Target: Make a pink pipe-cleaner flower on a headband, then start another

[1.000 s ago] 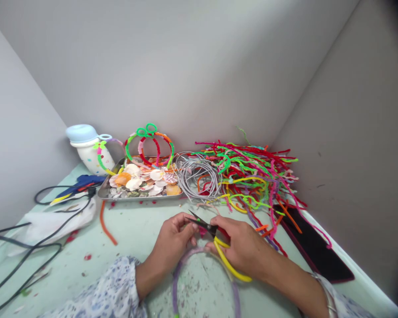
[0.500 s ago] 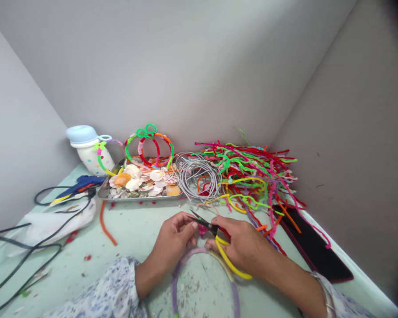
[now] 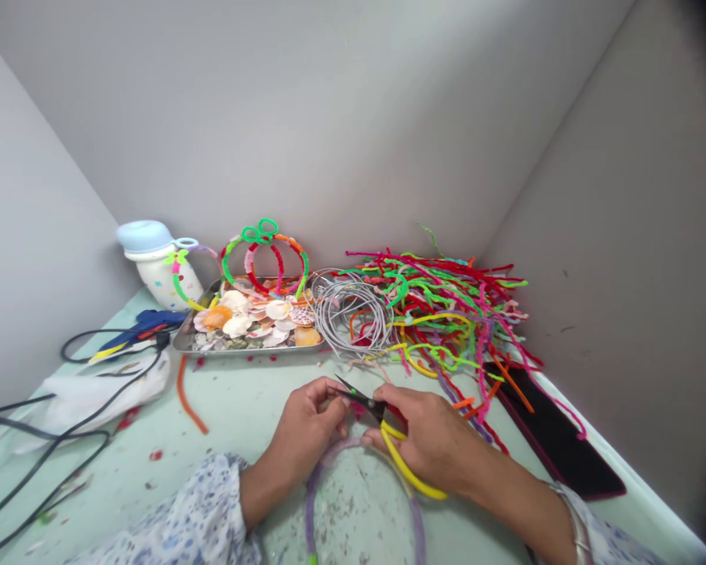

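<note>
My right hand point(image 3: 432, 435) is closed around a pair of scissors point(image 3: 403, 463) with yellow and red handles. Their dark blades are parted and point up and left, across the fingertips of my left hand point(image 3: 309, 428). The left thumb and fingers are pinched together; what they grip is mostly hidden. A tiny green piece point(image 3: 353, 391) shows at the blades, and a bit of pink fuzzy stem point(image 3: 358, 410) lies behind them. Just below both hands is a headband point(image 3: 311, 502) wrapped in purple and pale fuzzy stems, its top touching or very near the fingers.
A metal tray point(image 3: 252, 352) of seashells stands at the back, with finished fuzzy hoops point(image 3: 303, 263) on it. Right of it are a grey wire coil point(image 3: 353, 314) and a heap of pipe cleaners point(image 3: 447, 298). A bottle point(image 3: 168, 278), black cable point(image 3: 47, 459) and black tablet-like slab point(image 3: 558, 439) lie around.
</note>
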Tool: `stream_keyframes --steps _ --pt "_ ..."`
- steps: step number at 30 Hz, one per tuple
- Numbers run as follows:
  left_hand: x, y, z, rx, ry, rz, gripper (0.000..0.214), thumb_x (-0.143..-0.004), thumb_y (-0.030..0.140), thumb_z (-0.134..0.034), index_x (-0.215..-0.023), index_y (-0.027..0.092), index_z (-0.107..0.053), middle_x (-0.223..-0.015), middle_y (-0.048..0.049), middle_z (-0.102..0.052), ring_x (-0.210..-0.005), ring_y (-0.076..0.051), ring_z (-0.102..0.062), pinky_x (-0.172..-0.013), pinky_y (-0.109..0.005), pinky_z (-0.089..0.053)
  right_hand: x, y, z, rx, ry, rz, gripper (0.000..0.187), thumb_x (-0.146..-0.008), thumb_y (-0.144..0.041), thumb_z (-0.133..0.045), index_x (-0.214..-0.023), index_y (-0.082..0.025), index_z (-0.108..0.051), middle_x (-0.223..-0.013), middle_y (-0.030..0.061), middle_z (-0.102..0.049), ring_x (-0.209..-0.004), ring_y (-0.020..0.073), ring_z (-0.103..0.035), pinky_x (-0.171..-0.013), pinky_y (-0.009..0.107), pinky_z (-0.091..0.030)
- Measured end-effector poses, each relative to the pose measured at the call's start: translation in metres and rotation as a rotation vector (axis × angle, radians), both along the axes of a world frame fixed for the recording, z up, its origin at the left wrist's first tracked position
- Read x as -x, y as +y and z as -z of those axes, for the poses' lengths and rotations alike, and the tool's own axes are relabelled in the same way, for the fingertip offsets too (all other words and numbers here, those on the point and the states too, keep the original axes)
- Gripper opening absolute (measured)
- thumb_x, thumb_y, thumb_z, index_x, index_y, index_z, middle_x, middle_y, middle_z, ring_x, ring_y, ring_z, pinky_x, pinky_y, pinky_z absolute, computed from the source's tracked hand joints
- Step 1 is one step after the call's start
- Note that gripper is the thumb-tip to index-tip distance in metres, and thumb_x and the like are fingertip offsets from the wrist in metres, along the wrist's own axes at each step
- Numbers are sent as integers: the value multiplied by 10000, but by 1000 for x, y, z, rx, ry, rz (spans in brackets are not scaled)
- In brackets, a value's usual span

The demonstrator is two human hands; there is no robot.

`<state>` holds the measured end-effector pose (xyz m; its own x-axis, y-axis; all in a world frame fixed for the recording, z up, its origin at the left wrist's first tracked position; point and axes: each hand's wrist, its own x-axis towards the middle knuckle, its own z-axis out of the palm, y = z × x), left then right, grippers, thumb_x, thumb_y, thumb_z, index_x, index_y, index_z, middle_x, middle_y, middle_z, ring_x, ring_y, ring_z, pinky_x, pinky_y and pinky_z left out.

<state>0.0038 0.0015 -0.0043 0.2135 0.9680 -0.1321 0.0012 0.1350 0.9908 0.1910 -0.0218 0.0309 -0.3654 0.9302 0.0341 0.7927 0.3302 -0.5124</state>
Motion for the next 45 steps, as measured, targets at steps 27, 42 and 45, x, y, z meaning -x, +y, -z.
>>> stream_keyframes --steps 27,42,45 --pt "1 3 4 -6 20 59 96 -781 232 -587 -803 140 -606 -547 40 -555 -450 -71 -463 -454 -183 -336 -3 2 9 14 -19 -50 244 -841 -455 -571 -828 -211 -577 -715 4 -639 -623 149 -556 -570 233 -337" --pt "0 2 -7 48 -133 -98 255 -728 325 -693 -884 136 -623 -651 -15 -679 -440 -61 -507 -422 -160 -337 -7 7 4 -28 54 24 151 -809 -360 -587 -878 -227 -572 -776 -7 -610 -675 151 -530 -595 236 -348" --pt "0 4 -9 59 -194 -151 300 -724 326 -698 -929 132 -595 -791 -49 -710 -458 -56 -534 -425 -160 -365 -7 8 0 -14 69 56 138 -802 -350 -589 -862 -227 -571 -744 -21 -591 -634 138 -503 -570 232 -333"
